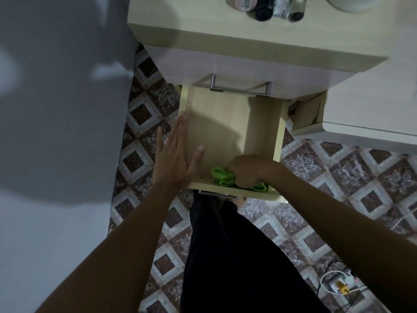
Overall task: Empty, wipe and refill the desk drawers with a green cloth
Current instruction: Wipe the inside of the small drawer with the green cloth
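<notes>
Your right hand (pixel 246 170) clutches the green cloth (pixel 223 177) inside the open drawer (pixel 278 132) — left hand (pixel 176 154) flat, fingers straight, on its side wall.

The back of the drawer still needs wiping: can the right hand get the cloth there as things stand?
Probably yes. The right hand holds the green cloth at the front of the open drawer, whose floor looks bare to the back; the left hand rests on its left wall.

left hand (pixel 178 154) flat, fingers straight, right hand (pixel 246 170) curled, gripping
</notes>
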